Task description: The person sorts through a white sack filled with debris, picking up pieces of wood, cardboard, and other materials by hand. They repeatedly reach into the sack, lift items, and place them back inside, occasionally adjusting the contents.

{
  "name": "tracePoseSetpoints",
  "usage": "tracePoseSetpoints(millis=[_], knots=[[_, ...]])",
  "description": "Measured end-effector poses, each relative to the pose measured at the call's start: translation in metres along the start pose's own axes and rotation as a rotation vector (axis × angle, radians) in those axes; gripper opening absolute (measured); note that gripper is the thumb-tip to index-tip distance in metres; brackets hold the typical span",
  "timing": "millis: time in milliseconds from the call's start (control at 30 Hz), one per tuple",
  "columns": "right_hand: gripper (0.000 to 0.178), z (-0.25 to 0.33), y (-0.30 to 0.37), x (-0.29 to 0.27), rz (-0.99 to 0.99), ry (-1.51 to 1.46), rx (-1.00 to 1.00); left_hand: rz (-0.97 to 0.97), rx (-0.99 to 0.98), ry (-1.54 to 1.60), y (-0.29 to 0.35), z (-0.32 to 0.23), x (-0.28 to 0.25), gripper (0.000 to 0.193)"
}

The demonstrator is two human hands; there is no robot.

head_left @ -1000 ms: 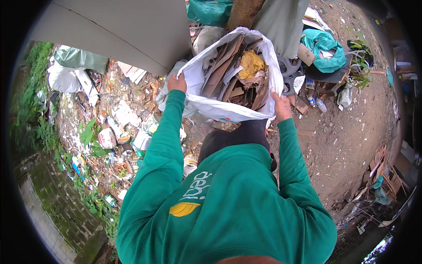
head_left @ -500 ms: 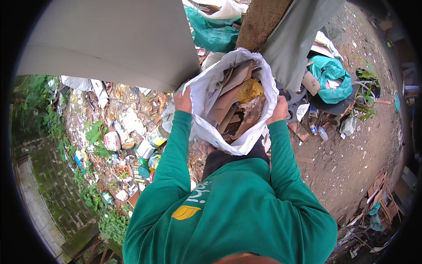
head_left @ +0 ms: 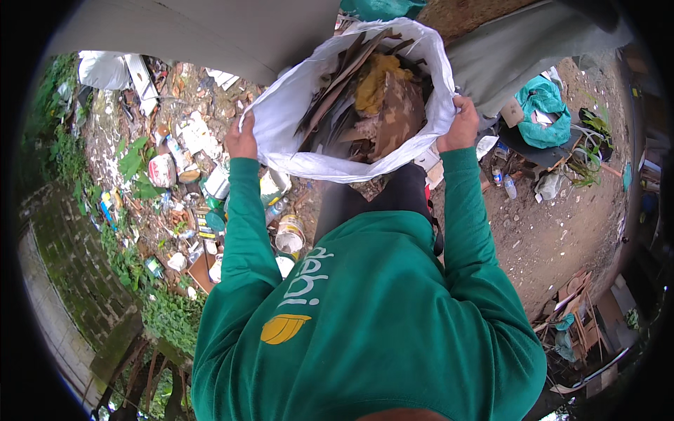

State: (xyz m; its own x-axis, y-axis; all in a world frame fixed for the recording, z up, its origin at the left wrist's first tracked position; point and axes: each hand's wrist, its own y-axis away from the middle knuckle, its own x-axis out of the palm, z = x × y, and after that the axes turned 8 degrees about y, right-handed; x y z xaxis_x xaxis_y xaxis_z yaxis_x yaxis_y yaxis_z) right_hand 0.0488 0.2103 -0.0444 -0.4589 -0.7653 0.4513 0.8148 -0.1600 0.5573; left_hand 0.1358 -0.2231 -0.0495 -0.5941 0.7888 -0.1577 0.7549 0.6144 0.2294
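Note:
Between my arms hangs a large white woven sack [head_left: 295, 123], its mouth spread wide toward me. My left hand [head_left: 242, 137] grips the rim at the left, and my right hand [head_left: 461, 125] grips it at the right. Inside lie torn brown cardboard pieces [head_left: 401, 116] and a crumpled yellow lump [head_left: 379, 84]; the bottom of the sack is hidden. Both forearms are in green sleeves, stretched out ahead of me.
Litter with tins and a white bucket [head_left: 289, 235] covers the ground at left. A grey panel [head_left: 203, 31] and a grey sheet [head_left: 519, 45] flank the sack. At right lie a teal sack [head_left: 543, 109], plastic bottles [head_left: 510, 186] and a scrap pile [head_left: 576, 316].
My hands have moved farther apart and the sack's mouth is stretched wider. The sack sits higher in view, and the view has shifted. The contents have tumbled a little.

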Motion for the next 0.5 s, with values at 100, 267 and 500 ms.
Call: tracePoseSetpoints(millis=[100,267,500], knots=[[0.021,-0.021,-0.017,-0.016,-0.05,0.073,-0.011,0.104,0.205,-0.282,0.009,-0.014,0.044,0.047],[0.024,0.018,-0.003,-0.035,-0.068,-0.019,0.015,0.031,0.027,-0.255,0.014,-0.004,0.068,0.052],[0.023,0.034,-0.006,-0.063,0.012,-0.092,0.017,-0.011,0.537,-1.07,0.059,-0.08,0.12,0.043]])
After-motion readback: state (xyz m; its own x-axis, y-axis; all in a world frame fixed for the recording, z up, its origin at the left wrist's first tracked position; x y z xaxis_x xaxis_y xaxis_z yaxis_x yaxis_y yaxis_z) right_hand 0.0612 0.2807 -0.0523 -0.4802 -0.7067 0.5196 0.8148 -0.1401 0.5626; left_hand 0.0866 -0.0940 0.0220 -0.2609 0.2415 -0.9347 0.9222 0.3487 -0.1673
